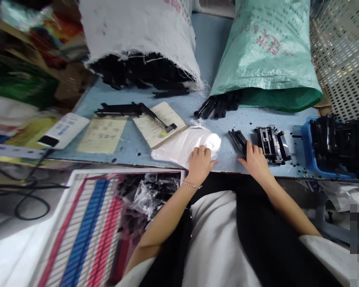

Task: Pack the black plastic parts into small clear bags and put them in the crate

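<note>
My left hand point(200, 161) rests on a stack of clear-white plastic bags point(178, 147) at the table's front edge, its fingers bent onto the film and its thumb held out to the side. My right hand point(256, 160) is closed on the lower end of a long black plastic part point(238, 140) that lies slanted on the table. Just right of that hand, several similar black parts point(272, 143) lie side by side. The fingertips of the right hand are partly hidden.
A white woven sack point(140, 28) and a green sack point(266, 52) spill black parts at the back. A notebook point(158, 123) bears another part. At the right stands a blue basket point(309, 147) of black parts. Below the table, a striped crate point(86, 223) holds bagged pieces.
</note>
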`<state>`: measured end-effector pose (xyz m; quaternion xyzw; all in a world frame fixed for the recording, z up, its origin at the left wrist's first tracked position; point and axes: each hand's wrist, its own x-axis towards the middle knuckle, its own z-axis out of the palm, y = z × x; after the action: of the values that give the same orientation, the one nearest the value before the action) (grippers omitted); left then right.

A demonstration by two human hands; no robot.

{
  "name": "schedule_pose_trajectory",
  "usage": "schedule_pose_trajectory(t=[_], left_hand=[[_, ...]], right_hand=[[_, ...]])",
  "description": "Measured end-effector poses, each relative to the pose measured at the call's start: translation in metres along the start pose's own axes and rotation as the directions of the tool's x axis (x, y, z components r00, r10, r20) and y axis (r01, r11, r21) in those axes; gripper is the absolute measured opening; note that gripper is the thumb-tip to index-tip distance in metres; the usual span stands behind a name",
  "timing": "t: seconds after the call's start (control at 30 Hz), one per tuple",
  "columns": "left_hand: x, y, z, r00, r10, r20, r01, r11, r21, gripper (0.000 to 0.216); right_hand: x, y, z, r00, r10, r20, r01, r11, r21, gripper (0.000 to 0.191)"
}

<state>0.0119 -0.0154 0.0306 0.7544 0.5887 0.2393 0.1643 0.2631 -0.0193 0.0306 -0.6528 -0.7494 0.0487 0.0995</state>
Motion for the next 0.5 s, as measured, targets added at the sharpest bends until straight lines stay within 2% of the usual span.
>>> schedule_pose_trajectory(t=[0.07, 0.13, 0.17, 0.2, 0.27, 0.3, 0.33, 0.37, 0.43, 0.5], left_hand=[[0.013, -0.005, 0.008, 0.998, -0.035, 0.045, 0.034, 0.999, 0.025, 0.010], [0.017, -0.018, 0.005, 0.995, -0.072, 0.063, 0.079, 0.988, -0.129, 0.014], [0.017, -0.025, 0.001, 0.993, -0.099, 0.059, 0.110, 0.964, -0.244, 0.015], [0.017, -0.030, -0.003, 0.989, -0.135, 0.056, 0.146, 0.921, -0.361, 0.014], [0.016, -0.035, -0.009, 0.971, -0.225, 0.078, 0.230, 0.804, -0.549, 0.015], [0.014, -0.034, -0.011, 0.959, -0.266, 0.097, 0.269, 0.748, -0.607, 0.018], [0.013, -0.032, -0.012, 0.948, -0.298, 0.113, 0.298, 0.702, -0.647, 0.019], [0.012, -0.028, -0.013, 0.939, -0.322, 0.121, 0.316, 0.667, -0.674, 0.020], [0.010, -0.021, -0.014, 0.928, -0.361, 0.095, 0.320, 0.637, -0.702, 0.019], [0.008, -0.017, -0.016, 0.912, -0.409, 0.032, 0.310, 0.636, -0.707, 0.023]], right_hand=[[0.000, 0.005, 0.000, 0.997, 0.068, 0.028, -0.071, 0.991, 0.115, 0.065], [0.001, 0.008, -0.002, 0.987, 0.126, 0.103, -0.156, 0.910, 0.383, 0.063], [0.002, 0.006, -0.003, 0.977, 0.134, 0.165, -0.205, 0.802, 0.561, 0.062], [0.004, 0.003, -0.005, 0.964, 0.117, 0.239, -0.258, 0.636, 0.727, 0.060], [0.007, -0.012, -0.005, 0.923, 0.006, 0.386, -0.379, 0.208, 0.902, 0.055], [0.009, -0.022, -0.004, 0.898, -0.066, 0.436, -0.436, 0.014, 0.900, 0.053], [0.011, -0.033, -0.002, 0.871, -0.139, 0.470, -0.487, -0.134, 0.863, 0.051], [0.013, -0.044, 0.000, 0.844, -0.206, 0.494, -0.533, -0.233, 0.813, 0.049], [0.017, -0.062, 0.005, 0.808, -0.285, 0.516, -0.588, -0.334, 0.737, 0.044], [0.021, -0.071, 0.009, 0.805, -0.285, 0.521, -0.594, -0.387, 0.705, 0.037]])
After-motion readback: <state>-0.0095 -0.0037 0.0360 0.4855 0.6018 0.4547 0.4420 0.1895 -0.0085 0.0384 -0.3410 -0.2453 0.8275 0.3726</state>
